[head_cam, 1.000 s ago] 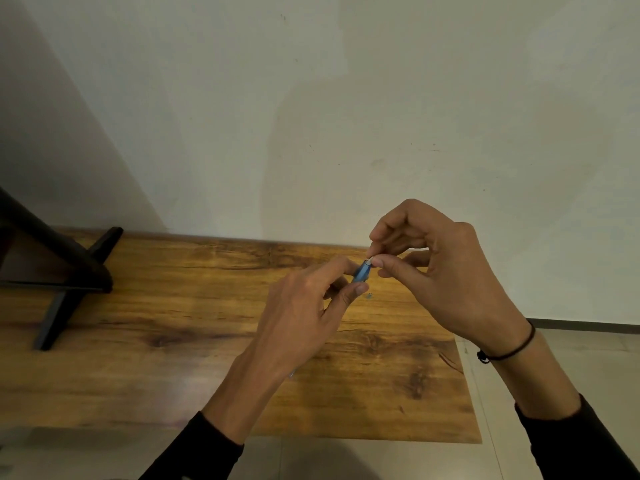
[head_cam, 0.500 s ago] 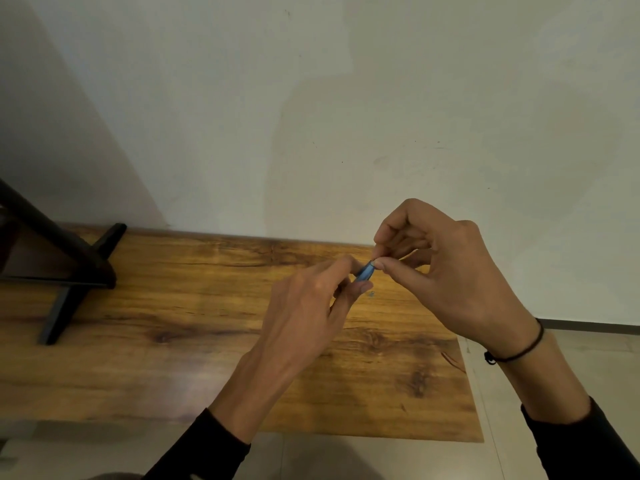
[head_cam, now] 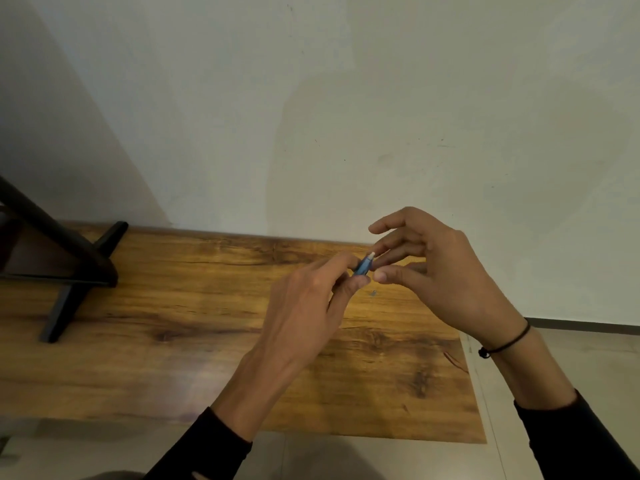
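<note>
Above the wooden table, my left hand pinches a small blue tube-like thing with a white tip between thumb and fingers, the tip pointing up and right. Just to its right is my right hand, fingers loosened and spread. Its thumb lies close under the blue thing and a fingertip is near the white tip; whether either touches it is unclear. Most of the blue thing is hidden by my left fingers.
A black angled stand sits on the table's far left. A tiny blue speck lies on the wood below my hands. A pale wall backs the table, and tiled floor lies to its right.
My right hand has let go of its pinch on the blue thing's tip and its fingers have spread. The white tip now shows. My left hand keeps its hold.
</note>
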Demonstrator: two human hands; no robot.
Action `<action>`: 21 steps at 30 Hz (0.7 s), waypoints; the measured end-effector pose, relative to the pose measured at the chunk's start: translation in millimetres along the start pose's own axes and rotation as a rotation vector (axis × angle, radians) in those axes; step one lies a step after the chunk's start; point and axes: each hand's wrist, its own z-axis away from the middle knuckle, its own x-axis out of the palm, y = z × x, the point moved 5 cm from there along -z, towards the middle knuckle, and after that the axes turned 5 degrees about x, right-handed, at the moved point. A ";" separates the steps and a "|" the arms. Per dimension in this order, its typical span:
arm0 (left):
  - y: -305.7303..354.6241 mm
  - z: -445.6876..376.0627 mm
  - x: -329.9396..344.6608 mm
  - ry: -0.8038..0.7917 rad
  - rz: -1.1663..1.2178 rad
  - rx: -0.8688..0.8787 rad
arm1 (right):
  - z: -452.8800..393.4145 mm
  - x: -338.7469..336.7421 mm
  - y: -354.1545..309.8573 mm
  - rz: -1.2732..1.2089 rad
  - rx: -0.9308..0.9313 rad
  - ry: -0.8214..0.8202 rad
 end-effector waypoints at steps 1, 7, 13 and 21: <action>-1.3 -0.5 -1.3 0.010 0.024 -0.020 | -2.9 1.2 12.7 -0.007 0.017 0.011; -5.7 -2.3 -3.5 0.050 0.093 -0.066 | -13.2 26.5 119.8 0.481 0.237 0.006; -8.4 -3.4 -0.3 0.034 0.113 -0.073 | -25.1 70.5 154.0 0.636 0.210 -0.076; -10.6 -2.1 -1.0 0.005 0.140 -0.125 | -29.2 50.1 133.6 0.364 0.222 0.028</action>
